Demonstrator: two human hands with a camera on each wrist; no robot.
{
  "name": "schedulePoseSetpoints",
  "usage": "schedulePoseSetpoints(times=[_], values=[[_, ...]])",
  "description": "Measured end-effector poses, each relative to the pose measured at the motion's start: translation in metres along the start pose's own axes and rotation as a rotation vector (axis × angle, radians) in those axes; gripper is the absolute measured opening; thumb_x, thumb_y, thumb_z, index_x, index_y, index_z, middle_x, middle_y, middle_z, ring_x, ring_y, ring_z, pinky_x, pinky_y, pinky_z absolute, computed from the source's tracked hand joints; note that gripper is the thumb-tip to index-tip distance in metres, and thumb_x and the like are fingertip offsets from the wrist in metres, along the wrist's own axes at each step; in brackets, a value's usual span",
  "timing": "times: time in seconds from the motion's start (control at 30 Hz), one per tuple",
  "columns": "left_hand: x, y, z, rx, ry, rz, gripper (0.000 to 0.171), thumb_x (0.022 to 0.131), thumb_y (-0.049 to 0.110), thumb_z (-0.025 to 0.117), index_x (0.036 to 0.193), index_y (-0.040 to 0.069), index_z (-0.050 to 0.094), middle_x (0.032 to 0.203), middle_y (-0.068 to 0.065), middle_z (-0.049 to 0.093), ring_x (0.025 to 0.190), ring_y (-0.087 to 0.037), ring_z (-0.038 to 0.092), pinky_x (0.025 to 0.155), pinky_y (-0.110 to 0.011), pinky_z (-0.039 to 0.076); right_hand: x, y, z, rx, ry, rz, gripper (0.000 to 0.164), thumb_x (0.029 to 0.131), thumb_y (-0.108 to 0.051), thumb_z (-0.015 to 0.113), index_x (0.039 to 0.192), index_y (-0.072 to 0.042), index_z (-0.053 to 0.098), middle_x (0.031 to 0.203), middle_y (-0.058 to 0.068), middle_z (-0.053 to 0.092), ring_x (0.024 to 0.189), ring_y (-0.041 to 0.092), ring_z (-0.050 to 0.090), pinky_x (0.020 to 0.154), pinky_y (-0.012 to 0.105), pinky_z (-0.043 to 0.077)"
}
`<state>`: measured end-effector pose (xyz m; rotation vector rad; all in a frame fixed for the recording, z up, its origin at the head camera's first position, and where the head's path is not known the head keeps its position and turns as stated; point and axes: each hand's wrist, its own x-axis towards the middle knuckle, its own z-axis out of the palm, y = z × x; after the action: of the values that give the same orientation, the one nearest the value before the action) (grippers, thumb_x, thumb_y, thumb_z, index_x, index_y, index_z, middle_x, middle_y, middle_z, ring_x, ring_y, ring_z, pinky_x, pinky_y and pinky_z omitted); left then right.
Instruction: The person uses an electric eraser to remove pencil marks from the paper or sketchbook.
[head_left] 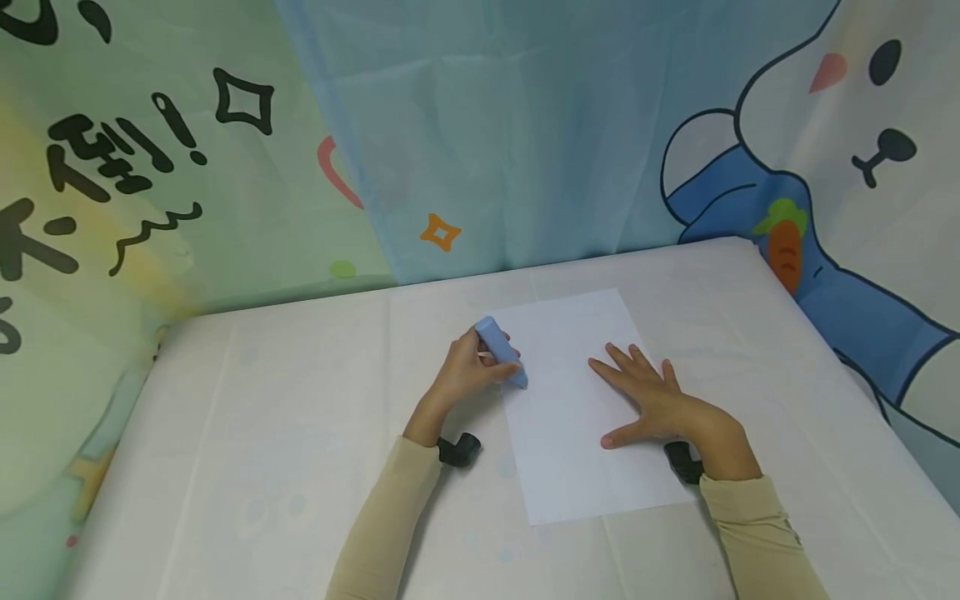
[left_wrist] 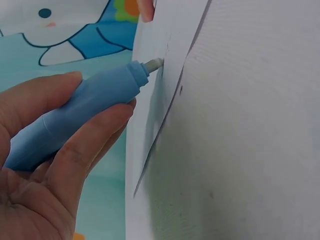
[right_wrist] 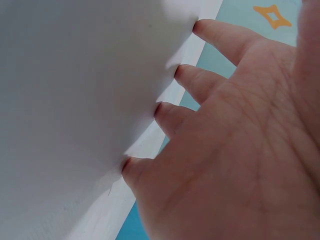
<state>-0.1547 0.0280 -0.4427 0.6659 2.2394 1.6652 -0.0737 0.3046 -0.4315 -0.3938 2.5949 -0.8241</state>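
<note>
My left hand (head_left: pixel 461 371) grips a thick light blue electric eraser (head_left: pixel 497 340) between thumb and fingers, over the left edge of a white sheet of paper (head_left: pixel 577 475). In the left wrist view, the narrow pale tip of the eraser (left_wrist: pixel 107 92) points at the paper (left_wrist: pixel 172 50); whether it touches is hard to tell. Spread wide, my right hand (head_left: pixel 652 404) rests on the right part of the sheet. The right wrist view shows the fingertips of that hand (right_wrist: pixel 235 125) on the paper's surface (right_wrist: pixel 75 100).
The sheet lies on a table with a white cloth (head_left: pixel 300 417). Behind it hangs a cartoon-printed curtain (head_left: pixel 510 150), which also covers the sides. A black wrist camera (head_left: pixel 459 450) is strapped to the left wrist, and another black camera (head_left: pixel 682 462) to the right.
</note>
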Motion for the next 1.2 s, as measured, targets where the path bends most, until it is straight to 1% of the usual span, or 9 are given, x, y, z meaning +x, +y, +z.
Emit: schedulePoseSetpoints(times=[0.27, 0.47, 0.6, 0.67, 0.83, 0.93, 1.03, 1.1, 1.2], values=[[-0.0009, 0.0021, 0.0004, 0.003, -0.052, -0.017, 0.04, 0.083, -0.001, 0.075, 0.116, -0.009, 0.054, 0.106, -0.024, 0.07, 0.096, -0.033, 0.07, 0.08, -0.027, 0.059, -0.0003, 0.0004, 0.0003, 0.002, 0.003, 0.009, 0.111, 0.067, -0.039, 0.088, 0.152, -0.005, 0.026, 0.16, 0.028, 0.003, 0.144, 0.049, -0.011, 0.106, 0.074, -0.017], [-0.0008, 0.0027, 0.0003, -0.027, -0.081, -0.031, 0.038, 0.082, -0.003, 0.075, 0.113, -0.008, 0.054, 0.105, -0.025, 0.07, 0.093, -0.031, 0.071, 0.077, -0.026, 0.059, -0.0003, -0.0005, -0.0005, 0.008, 0.002, 0.005, 0.11, 0.067, -0.041, 0.087, 0.151, -0.004, 0.026, 0.16, 0.028, 0.003, 0.144, 0.05, -0.011, 0.106, 0.074, -0.017], [-0.0011, 0.0026, 0.0002, -0.022, -0.115, -0.033, 0.038, 0.082, -0.003, 0.075, 0.113, -0.008, 0.054, 0.106, -0.024, 0.07, 0.095, -0.029, 0.07, 0.076, -0.022, 0.058, -0.0002, -0.0004, -0.0004, 0.006, -0.001, 0.006, 0.11, 0.067, -0.041, 0.087, 0.151, -0.004, 0.026, 0.16, 0.027, 0.003, 0.144, 0.05, -0.011, 0.107, 0.074, -0.017], [-0.0013, 0.0024, 0.0002, -0.014, -0.135, -0.031, 0.039, 0.082, -0.002, 0.075, 0.114, -0.008, 0.054, 0.105, -0.023, 0.07, 0.095, -0.026, 0.069, 0.076, -0.021, 0.057, 0.0, -0.0002, -0.0001, 0.008, 0.002, 0.005, 0.11, 0.067, -0.041, 0.088, 0.151, -0.004, 0.027, 0.159, 0.028, 0.003, 0.144, 0.05, -0.011, 0.106, 0.074, -0.017], [-0.0016, 0.0046, 0.0002, -0.029, -0.194, -0.063, 0.041, 0.082, 0.001, 0.076, 0.116, -0.007, 0.054, 0.104, -0.02, 0.071, 0.084, -0.017, 0.069, 0.073, -0.02, 0.056, -0.0006, 0.0001, -0.0015, 0.013, 0.005, 0.003, 0.11, 0.067, -0.041, 0.088, 0.151, -0.005, 0.027, 0.16, 0.027, 0.003, 0.144, 0.049, -0.011, 0.106, 0.074, -0.018], [-0.0018, 0.0062, 0.0, -0.069, -0.212, -0.094, 0.042, 0.082, 0.0, 0.076, 0.116, -0.008, 0.053, 0.104, -0.022, 0.071, 0.079, -0.018, 0.071, 0.072, -0.022, 0.058, -0.0009, -0.0001, -0.0025, 0.015, 0.005, 0.003, 0.11, 0.067, -0.041, 0.088, 0.151, -0.005, 0.027, 0.16, 0.027, 0.003, 0.144, 0.049, -0.012, 0.106, 0.074, -0.018], [-0.0018, 0.0062, -0.0001, -0.117, -0.211, -0.114, 0.043, 0.082, -0.002, 0.075, 0.118, -0.01, 0.051, 0.105, -0.024, 0.069, 0.078, -0.022, 0.072, 0.072, -0.028, 0.06, -0.0013, 0.0001, -0.0029, 0.01, 0.006, 0.005, 0.111, 0.067, -0.041, 0.088, 0.151, -0.004, 0.026, 0.16, 0.027, 0.003, 0.144, 0.05, -0.011, 0.106, 0.074, -0.017], [-0.0028, 0.0057, -0.0008, -0.149, -0.195, -0.13, 0.044, 0.082, -0.003, 0.074, 0.118, -0.01, 0.05, 0.105, -0.026, 0.068, 0.079, -0.023, 0.073, 0.073, -0.031, 0.061, -0.002, -0.0003, -0.0025, 0.012, 0.003, 0.006, 0.111, 0.067, -0.041, 0.087, 0.151, -0.004, 0.026, 0.16, 0.027, 0.003, 0.144, 0.05, -0.011, 0.107, 0.073, -0.018], [-0.0059, 0.0034, -0.0046, -0.166, -0.156, -0.162, 0.045, 0.082, -0.002, 0.075, 0.119, -0.009, 0.051, 0.106, -0.024, 0.068, 0.08, -0.021, 0.072, 0.073, -0.032, 0.062, -0.0027, -0.0003, -0.0004, 0.022, -0.002, 0.005, 0.11, 0.068, -0.042, 0.087, 0.152, -0.004, 0.026, 0.16, 0.028, 0.002, 0.144, 0.05, -0.011, 0.107, 0.072, -0.019]])
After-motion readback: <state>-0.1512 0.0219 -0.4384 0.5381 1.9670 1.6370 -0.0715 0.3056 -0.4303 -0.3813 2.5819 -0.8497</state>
